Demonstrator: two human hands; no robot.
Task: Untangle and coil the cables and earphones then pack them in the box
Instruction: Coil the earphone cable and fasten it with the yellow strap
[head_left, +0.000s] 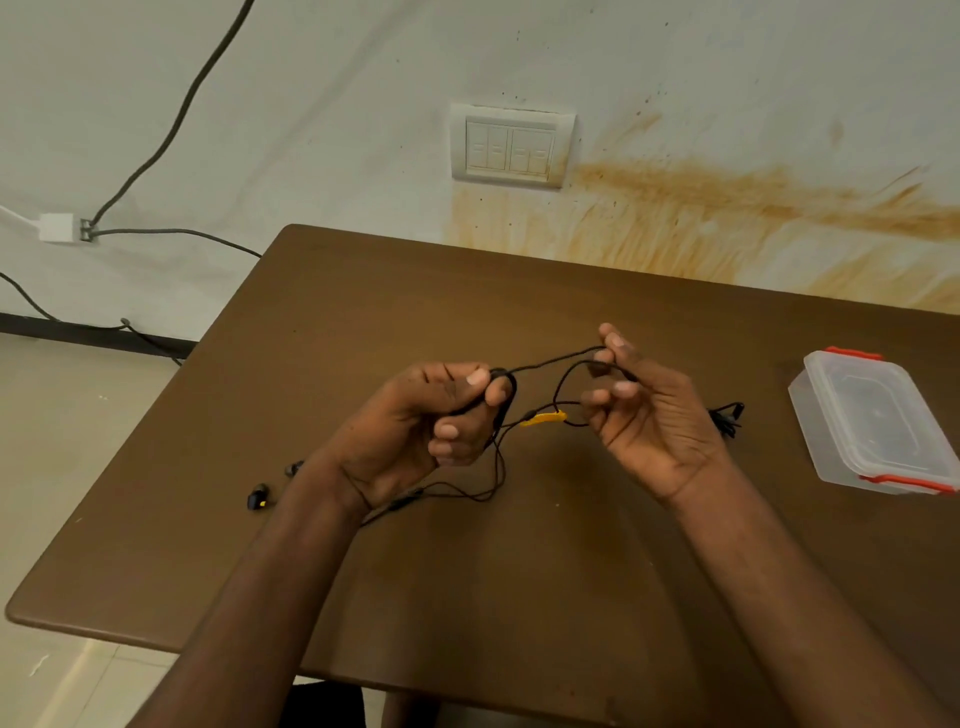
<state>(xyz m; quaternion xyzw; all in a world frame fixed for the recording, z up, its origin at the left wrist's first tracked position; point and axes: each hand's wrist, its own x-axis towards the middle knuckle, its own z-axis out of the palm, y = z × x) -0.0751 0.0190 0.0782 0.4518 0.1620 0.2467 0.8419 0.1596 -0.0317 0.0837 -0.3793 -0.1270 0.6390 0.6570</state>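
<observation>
A thin black earphone cable (550, 361) is stretched between both hands above the brown table (519, 571). My left hand (426, 431) grips a loop of it between thumb and curled fingers. My right hand (644, 410) pinches the other stretch of the cable at thumb and forefinger. A yellow piece (543, 418) hangs on the wire between the hands. The wire trails down to the table, and two black earbuds (258, 496) lie at the left behind my left wrist. A clear plastic box (872, 421) with red clips stands at the right with its lid on.
Another small black cable bundle (727, 415) lies on the table between my right hand and the box. A switch plate (511, 145) is on the stained wall behind. Grey wires (171, 234) run along the wall and floor at the left.
</observation>
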